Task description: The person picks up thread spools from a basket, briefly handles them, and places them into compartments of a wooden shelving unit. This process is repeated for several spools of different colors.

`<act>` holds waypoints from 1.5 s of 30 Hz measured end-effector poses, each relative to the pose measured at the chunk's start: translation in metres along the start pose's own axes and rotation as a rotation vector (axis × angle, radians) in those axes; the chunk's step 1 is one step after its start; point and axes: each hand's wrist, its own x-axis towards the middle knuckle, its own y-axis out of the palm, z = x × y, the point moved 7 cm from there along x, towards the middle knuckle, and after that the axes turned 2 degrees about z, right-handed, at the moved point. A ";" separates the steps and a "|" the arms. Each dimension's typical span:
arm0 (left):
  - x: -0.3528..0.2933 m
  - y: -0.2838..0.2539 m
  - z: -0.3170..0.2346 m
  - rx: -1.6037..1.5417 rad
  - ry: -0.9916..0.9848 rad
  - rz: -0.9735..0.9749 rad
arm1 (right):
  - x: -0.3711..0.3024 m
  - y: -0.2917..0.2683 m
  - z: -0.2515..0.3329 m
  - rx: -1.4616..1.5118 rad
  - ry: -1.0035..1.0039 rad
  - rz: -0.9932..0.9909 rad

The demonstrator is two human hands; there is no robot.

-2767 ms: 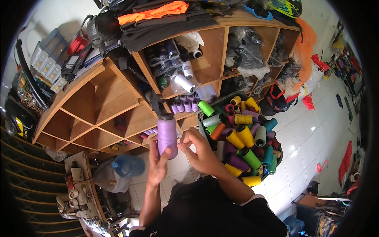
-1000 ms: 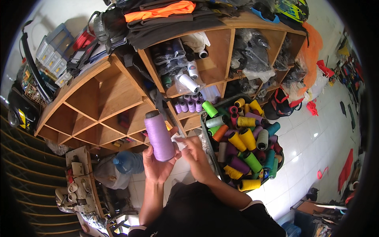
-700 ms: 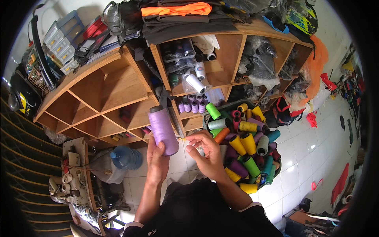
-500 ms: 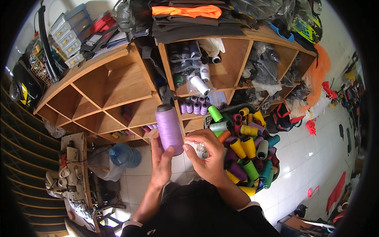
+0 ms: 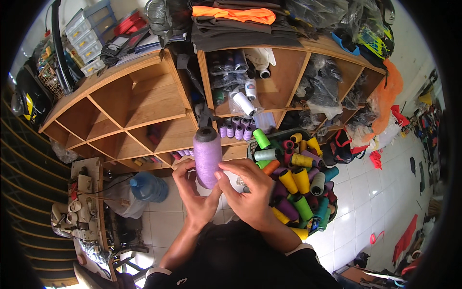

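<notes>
A large spool of purple thread with a dark top stands nearly upright in front of me, tilted a little. My left hand grips its lower part from the left, fingers behind it and thumb low at the front. Against its lower right side, the thumb and index fingertips of my right hand are drawn close together. Whether a loose thread end lies between those fingertips is too fine to see.
A bin heaped with colourful thread spools stands to my right. Ahead are wooden cubby shelves, with small purple spools in one compartment. To the left are a blue water bottle and a sewing machine on a table.
The spool has turned more upright, its dark top now facing me more. My left hand has shifted lower around it, and my right fingertips have come in against its side.
</notes>
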 end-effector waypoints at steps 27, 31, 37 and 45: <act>0.001 0.001 -0.015 0.462 0.301 0.019 | -0.002 -0.010 -0.017 0.013 -0.036 -0.002; 0.005 0.003 -0.030 0.652 0.442 0.112 | 0.007 -0.020 -0.004 -0.132 -0.118 0.053; 0.004 0.005 -0.044 0.716 0.551 0.196 | 0.018 -0.025 0.000 -0.296 -0.174 0.159; -0.001 0.006 -0.046 0.812 0.633 0.245 | 0.017 -0.022 -0.002 -0.347 -0.222 0.177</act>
